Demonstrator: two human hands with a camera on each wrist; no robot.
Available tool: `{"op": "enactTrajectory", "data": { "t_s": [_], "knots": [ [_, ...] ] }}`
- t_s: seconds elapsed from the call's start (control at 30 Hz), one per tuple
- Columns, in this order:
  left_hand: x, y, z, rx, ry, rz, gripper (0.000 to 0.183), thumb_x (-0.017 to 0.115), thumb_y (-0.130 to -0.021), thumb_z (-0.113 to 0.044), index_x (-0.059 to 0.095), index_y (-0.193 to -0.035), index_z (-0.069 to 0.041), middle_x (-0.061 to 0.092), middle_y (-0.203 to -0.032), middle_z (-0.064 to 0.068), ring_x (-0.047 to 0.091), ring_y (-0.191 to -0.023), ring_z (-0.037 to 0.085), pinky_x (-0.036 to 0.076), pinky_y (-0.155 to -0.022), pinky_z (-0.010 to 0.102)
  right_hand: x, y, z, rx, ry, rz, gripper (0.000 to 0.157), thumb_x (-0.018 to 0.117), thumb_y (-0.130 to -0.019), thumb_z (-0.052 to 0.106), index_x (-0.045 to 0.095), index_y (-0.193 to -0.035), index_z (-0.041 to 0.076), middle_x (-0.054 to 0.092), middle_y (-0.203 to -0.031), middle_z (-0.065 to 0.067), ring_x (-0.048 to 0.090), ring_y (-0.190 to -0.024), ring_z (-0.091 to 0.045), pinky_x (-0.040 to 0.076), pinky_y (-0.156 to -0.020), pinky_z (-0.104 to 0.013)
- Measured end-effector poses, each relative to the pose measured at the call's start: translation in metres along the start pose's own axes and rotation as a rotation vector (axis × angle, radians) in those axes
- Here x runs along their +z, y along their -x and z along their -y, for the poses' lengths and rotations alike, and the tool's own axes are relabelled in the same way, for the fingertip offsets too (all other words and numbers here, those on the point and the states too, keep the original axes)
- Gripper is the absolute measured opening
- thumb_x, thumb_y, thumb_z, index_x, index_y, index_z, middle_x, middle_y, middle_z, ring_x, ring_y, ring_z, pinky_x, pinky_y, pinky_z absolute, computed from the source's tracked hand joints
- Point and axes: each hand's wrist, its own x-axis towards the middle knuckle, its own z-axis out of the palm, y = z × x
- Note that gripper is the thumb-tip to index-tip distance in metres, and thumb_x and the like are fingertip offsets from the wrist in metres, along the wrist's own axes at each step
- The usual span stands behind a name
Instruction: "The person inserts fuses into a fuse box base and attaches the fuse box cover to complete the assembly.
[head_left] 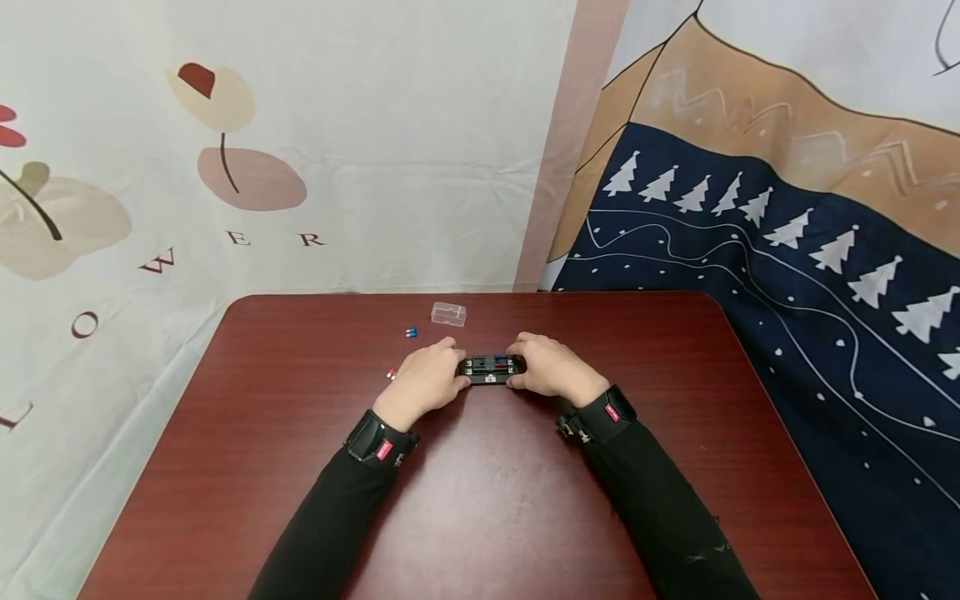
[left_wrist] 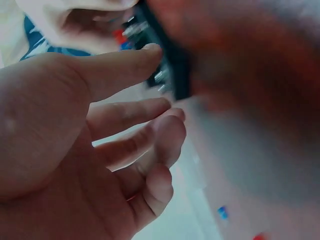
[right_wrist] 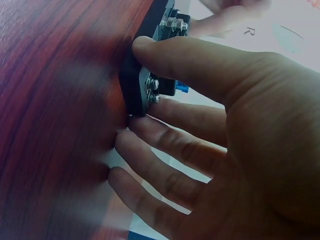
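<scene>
A black fuse block (head_left: 491, 369) with metal screw terminals lies on the table, held at both ends. My left hand (head_left: 432, 375) grips its left end, thumb at the near edge and fingers toward the far side. At the other end my right hand (head_left: 553, 367) pinches it the same way; in the right wrist view its thumb presses the base beside the screws. A blue blade fuse (right_wrist: 182, 87) sticks out of the block there. The left wrist view shows a red fuse (left_wrist: 119, 37) in the block, somewhat blurred.
Small blue fuses (head_left: 411, 332) lie beyond my left hand. Red and white fuses (head_left: 392, 373) lie just left of it, partly hidden. A clear plastic box (head_left: 448, 314) stands near the far edge of the dark red table (head_left: 495, 500). Printed cloth hangs behind.
</scene>
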Motion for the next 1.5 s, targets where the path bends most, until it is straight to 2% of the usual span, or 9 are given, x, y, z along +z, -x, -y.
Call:
{"op": "enactTrajectory", "data": {
  "t_s": [0.17,0.27,0.43,0.57,0.67,0.77,0.9,1.3,1.5],
  "knots": [
    [-0.025,0.01,0.013,-0.047,0.042,-0.093,0.027,0.069,-0.1,-0.026,0.08,-0.119,-0.011,0.075,-0.109,0.008,0.073,-0.104,0.032,0.059,-0.089,0.053,0.001,0.001,-0.001,0.002,0.002,-0.007,0.05,0.082,-0.089,0.033,0.073,-0.133,0.01,0.066,-0.121,-0.005,0.06,-0.099,-0.024,0.053,-0.091,-0.045],
    [-0.037,0.016,0.024,-0.077,0.065,-0.137,0.025,0.069,-0.1,-0.024,0.081,-0.116,-0.01,0.078,-0.108,0.011,0.074,-0.105,0.034,0.059,-0.09,0.055,0.001,0.001,-0.001,0.003,0.002,-0.006,0.051,0.081,-0.09,0.033,0.072,-0.134,0.01,0.066,-0.124,-0.006,0.06,-0.101,-0.025,0.053,-0.092,-0.045],
    [-0.048,0.024,0.042,-0.116,0.103,-0.146,0.024,0.069,-0.1,-0.02,0.081,-0.117,-0.008,0.079,-0.113,0.012,0.074,-0.107,0.035,0.058,-0.09,0.057,0.002,0.0,-0.001,0.005,0.009,-0.002,0.051,0.081,-0.09,0.033,0.071,-0.134,0.01,0.065,-0.122,-0.006,0.059,-0.1,-0.025,0.053,-0.091,-0.045],
    [-0.048,0.025,0.058,-0.145,0.13,-0.11,0.024,0.067,-0.1,-0.015,0.08,-0.119,-0.007,0.079,-0.118,0.014,0.073,-0.106,0.036,0.058,-0.09,0.056,0.002,0.0,-0.001,0.005,0.022,0.001,0.052,0.08,-0.09,0.033,0.071,-0.135,0.01,0.065,-0.12,-0.005,0.059,-0.099,-0.024,0.053,-0.09,-0.044],
    [-0.045,0.026,0.068,-0.172,0.138,-0.064,0.023,0.066,-0.1,-0.013,0.08,-0.118,-0.007,0.079,-0.114,0.014,0.072,-0.102,0.035,0.058,-0.089,0.055,0.002,0.001,-0.001,0.004,0.025,0.002,0.052,0.08,-0.09,0.033,0.071,-0.135,0.01,0.064,-0.121,-0.005,0.059,-0.1,-0.024,0.053,-0.091,-0.045],
    [-0.041,0.027,0.076,-0.2,0.146,-0.004,0.022,0.064,-0.099,-0.01,0.08,-0.114,-0.007,0.078,-0.11,0.015,0.07,-0.097,0.034,0.057,-0.087,0.053,0.002,0.002,0.0,0.008,0.025,0.004,0.053,0.08,-0.09,0.033,0.07,-0.136,0.01,0.064,-0.122,-0.005,0.059,-0.101,-0.025,0.053,-0.092,-0.046],
    [-0.035,0.026,0.083,-0.231,0.15,0.056,0.024,0.062,-0.095,-0.006,0.08,-0.11,-0.009,0.077,-0.113,0.014,0.068,-0.098,0.033,0.056,-0.086,0.051,0.002,0.002,0.0,0.017,0.023,0.008,0.054,0.08,-0.09,0.034,0.07,-0.138,0.01,0.064,-0.124,-0.006,0.06,-0.102,-0.025,0.053,-0.093,-0.047],
    [-0.026,0.023,0.091,-0.24,0.147,0.075,0.01,0.073,-0.09,-0.007,0.081,-0.095,-0.012,0.076,-0.106,0.011,0.065,-0.092,0.03,0.056,-0.082,0.05,0.002,0.001,0.0,0.013,0.033,0.018,0.055,0.079,-0.092,0.035,0.069,-0.14,0.01,0.064,-0.132,-0.008,0.061,-0.107,-0.025,0.054,-0.097,-0.048],
    [-0.026,0.022,0.089,-0.236,0.157,0.074,0.011,0.072,-0.092,-0.009,0.077,-0.083,-0.014,0.073,-0.092,0.007,0.063,-0.082,0.027,0.053,-0.077,0.047,0.002,0.001,-0.001,0.012,0.04,0.018,0.055,0.079,-0.091,0.035,0.069,-0.14,0.01,0.064,-0.129,-0.007,0.06,-0.105,-0.025,0.054,-0.094,-0.047]
  ]
}}
